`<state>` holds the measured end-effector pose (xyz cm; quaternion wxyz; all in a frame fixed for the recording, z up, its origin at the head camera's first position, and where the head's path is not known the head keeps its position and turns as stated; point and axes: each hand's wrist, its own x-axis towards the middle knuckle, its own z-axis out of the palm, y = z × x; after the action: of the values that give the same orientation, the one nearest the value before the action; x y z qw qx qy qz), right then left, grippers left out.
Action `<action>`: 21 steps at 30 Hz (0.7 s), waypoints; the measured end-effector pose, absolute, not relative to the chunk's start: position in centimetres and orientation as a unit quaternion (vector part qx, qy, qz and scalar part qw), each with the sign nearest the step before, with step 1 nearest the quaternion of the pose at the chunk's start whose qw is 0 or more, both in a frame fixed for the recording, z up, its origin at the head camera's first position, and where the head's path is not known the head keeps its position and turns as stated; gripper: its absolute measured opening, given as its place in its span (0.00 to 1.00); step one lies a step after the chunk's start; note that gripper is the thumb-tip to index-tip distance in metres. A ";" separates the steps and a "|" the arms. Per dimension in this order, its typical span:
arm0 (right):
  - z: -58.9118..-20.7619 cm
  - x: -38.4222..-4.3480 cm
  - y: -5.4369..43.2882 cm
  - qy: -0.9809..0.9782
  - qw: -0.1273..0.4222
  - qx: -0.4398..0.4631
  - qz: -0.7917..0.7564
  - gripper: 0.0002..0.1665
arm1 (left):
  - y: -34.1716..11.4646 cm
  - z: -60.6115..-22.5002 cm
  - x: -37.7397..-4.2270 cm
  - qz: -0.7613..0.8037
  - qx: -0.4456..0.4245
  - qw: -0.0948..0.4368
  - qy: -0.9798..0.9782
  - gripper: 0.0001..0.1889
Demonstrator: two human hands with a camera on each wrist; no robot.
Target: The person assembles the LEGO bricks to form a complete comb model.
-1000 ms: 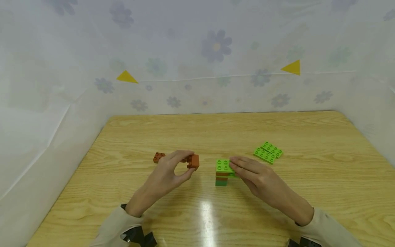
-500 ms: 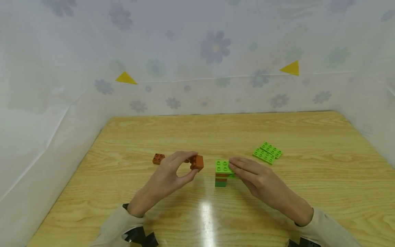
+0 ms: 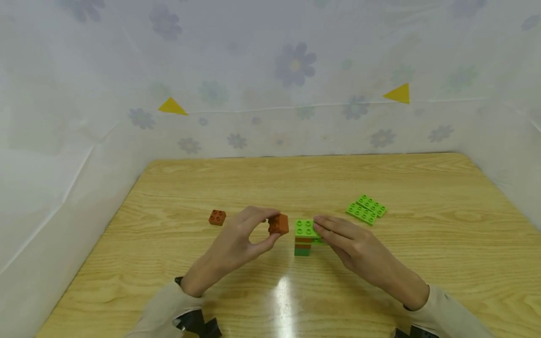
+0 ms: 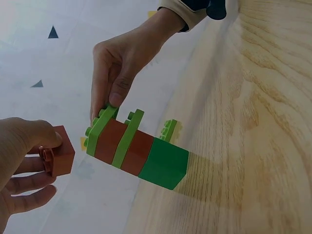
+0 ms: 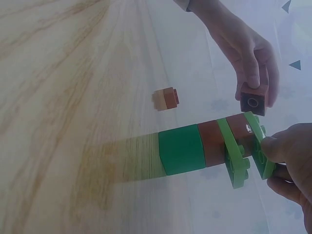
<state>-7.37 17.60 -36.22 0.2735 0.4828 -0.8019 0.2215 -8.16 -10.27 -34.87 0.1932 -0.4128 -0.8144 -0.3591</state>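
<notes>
My left hand pinches an orange-brown building brick between thumb and fingers. The brick is tilted, with its studs toward the palm; in the right wrist view its hollow underside shows. Just to its right stands a small tower: a dark green brick at the bottom, then a brown brick, a light green plate, another brown brick and a light green plate on top. My right hand grips the overhanging right end of that top plate, hiding part of it.
A loose orange-brown brick lies on the wooden table, left of my left hand. Two light green plates lie side by side behind my right hand. White flower-patterned cloth rises behind the table.
My left hand has moved right with its brick, closer to the tower, and the brick has turned a little. The loose brown brick is now fully uncovered. My right hand stays on the tower.
</notes>
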 end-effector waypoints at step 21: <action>-36.5 -7.4 17.5 -0.806 0.271 0.476 0.224 0.29 | -7.0 -34.7 -8.7 -0.326 -0.447 0.186 -0.812 0.21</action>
<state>-7.41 17.50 -36.52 0.2706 0.4761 -0.8063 0.2236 -8.68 -7.03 -34.74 0.1863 -0.4468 -0.8120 -0.3261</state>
